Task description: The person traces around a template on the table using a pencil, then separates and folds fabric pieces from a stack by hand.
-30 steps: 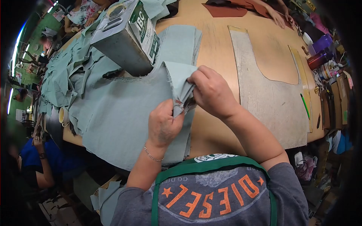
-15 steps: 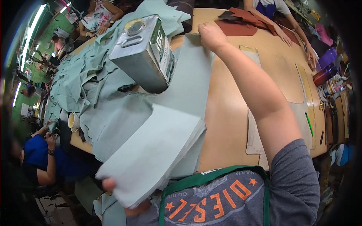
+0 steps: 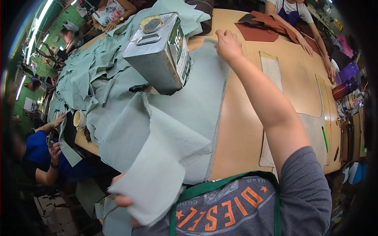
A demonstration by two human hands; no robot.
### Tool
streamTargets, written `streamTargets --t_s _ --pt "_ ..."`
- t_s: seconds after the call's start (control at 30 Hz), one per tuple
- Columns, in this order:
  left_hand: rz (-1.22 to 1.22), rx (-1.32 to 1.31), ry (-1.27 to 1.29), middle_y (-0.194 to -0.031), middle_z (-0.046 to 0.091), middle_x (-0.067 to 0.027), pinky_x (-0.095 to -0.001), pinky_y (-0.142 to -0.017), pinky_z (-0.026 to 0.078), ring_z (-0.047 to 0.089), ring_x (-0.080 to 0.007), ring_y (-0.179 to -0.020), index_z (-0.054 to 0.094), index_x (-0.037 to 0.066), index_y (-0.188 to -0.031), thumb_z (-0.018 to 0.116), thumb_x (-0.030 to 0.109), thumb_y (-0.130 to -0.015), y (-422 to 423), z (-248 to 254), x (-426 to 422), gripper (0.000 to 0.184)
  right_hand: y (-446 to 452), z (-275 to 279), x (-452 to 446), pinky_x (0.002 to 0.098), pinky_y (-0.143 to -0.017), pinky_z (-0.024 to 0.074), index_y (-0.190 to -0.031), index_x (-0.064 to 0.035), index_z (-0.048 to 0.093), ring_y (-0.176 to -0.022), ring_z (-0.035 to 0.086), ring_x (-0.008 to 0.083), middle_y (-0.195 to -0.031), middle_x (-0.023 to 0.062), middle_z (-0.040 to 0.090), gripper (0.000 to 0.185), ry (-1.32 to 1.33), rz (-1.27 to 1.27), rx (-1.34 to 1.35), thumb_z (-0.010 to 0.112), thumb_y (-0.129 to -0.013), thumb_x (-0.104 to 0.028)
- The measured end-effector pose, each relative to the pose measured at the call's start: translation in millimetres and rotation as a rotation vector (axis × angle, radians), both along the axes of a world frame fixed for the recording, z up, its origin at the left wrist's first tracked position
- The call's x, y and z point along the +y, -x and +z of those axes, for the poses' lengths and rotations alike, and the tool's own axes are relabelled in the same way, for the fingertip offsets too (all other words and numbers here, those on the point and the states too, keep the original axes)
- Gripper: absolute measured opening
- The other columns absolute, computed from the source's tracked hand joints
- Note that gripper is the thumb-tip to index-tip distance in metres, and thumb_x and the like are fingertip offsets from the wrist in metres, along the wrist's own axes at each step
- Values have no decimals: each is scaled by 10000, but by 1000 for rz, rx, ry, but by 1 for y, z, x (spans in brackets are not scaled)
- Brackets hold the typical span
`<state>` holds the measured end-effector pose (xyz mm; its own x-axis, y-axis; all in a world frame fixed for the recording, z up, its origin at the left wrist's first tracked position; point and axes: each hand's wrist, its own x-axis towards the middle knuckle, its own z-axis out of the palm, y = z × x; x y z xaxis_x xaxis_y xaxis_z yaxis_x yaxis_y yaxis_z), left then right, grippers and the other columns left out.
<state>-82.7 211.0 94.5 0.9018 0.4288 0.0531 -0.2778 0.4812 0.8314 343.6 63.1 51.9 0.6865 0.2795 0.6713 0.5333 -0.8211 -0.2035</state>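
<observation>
From the head camera, the hands are well apart. Left hand (image 3: 123,200) is down at 7 o'clock, mostly hidden and a bit blurry, clamped on the folded-back end of a grey-green cloth (image 3: 159,173). That cloth sits between 6 and 8 o'clock, lifted and creased, overlapping the flat layers of matching fabric (image 3: 197,94) under it. Right hand (image 3: 229,47) is stretched out to 1 o'clock with fingers curled, right at the far edge of those layers. Can't tell if it's pinching the edge or just resting there.

Big square metal can (image 3: 147,61) at 11 o'clock, sitting tilted-looking on the fabric, with a loose heap of grey-green scraps (image 3: 84,74) over at 10. Yellowish cup (image 3: 80,119) at 9, near the table's edge.

Other side of the wooden table (image 3: 236,118): a pale pattern board (image 3: 271,72) at 2 o'clock, partly behind the right forearm, and a green pencil (image 3: 325,138) at 3. Reddish-brown pieces (image 3: 258,33) lie at 1, past the right hand, with a co-worker's arms (image 3: 309,45) beside them. Another person in a floral top (image 3: 110,11) is at 11, and one in blue (image 3: 37,149) is between 8 and 9.
</observation>
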Motion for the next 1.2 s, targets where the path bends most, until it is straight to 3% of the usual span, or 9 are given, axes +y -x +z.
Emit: streamTargets --t_s 0.03,0.13,0.23,0.47,0.67,0.87,0.97,1.1,1.2 --pt "-27 47 -25 -808 601 -153 -316 -640 473 589 -226 -705 540 -104 -893 570 136 -620 -11 -1 -11 364 18 1 -2 347 -659 460 -840 -8 520 -742 551 274 -850 132 546 227 -67 24 -82 599 -749 -200" --pt "-136 179 -158 -814 605 -105 -271 -644 452 573 -163 -724 561 -76 -879 558 91 -688 -61 1 -41 254 123 44 -29 286 -599 420 -751 -29 523 -634 496 146 -660 55 515 338 -358 660 725 681 -710 -326" --pt "-219 155 -165 -838 593 -47 -232 -680 426 542 -103 -757 576 -25 -881 528 80 -809 -98 -10 -63 136 199 56 -60 242 -570 400 -728 -34 502 -623 472 115 -655 25 500 351 -388 1210 854 740 -658 -282" --pt "-377 64 -339 -758 572 4 -203 -598 412 505 -59 -687 575 11 -838 574 253 -830 -121 -34 -72 242 227 25 -75 213 -499 367 -702 -33 485 -580 438 60 -624 -18 484 333 -620 953 1217 725 -687 -264" --pt "-358 -70 -1118 -697 556 -41 -241 -558 394 505 -103 -646 537 9 -815 502 288 -866 -121 -19 -62 286 215 28 -88 187 -551 403 -784 -38 496 -643 488 51 -696 -13 515 270 -489 806 1391 719 -698 -164" --pt "-147 129 -703 -790 583 -64 -263 -620 423 534 -128 -730 513 -10 -914 472 266 -884 -105 -28 -70 281 251 9 -72 264 -518 420 -761 -34 455 -578 490 126 -642 47 487 399 -528 777 1072 738 -657 -295" --pt "-188 182 -123 -866 590 -61 -250 -698 446 551 -126 -784 522 -27 -960 512 166 -867 -106 -29 -85 215 254 -2 -68 271 -514 422 -766 -26 455 -572 498 147 -653 68 493 372 -528 652 837 728 -668 -260" --pt "-249 204 -63 -907 589 -64 -231 -741 450 557 -109 -808 524 -34 -993 572 61 -813 -101 -35 -81 210 251 -9 -66 277 -514 428 -774 -22 472 -565 508 167 -674 87 506 313 -559 630 730 712 -684 -202" --pt "-209 207 -77 -881 594 -62 -216 -706 454 555 -90 -779 529 -27 -981 588 43 -796 -101 -44 -81 206 253 -19 -64 211 -489 407 -769 -19 489 -560 475 78 -646 26 506 237 -642 673 723 688 -724 -141"
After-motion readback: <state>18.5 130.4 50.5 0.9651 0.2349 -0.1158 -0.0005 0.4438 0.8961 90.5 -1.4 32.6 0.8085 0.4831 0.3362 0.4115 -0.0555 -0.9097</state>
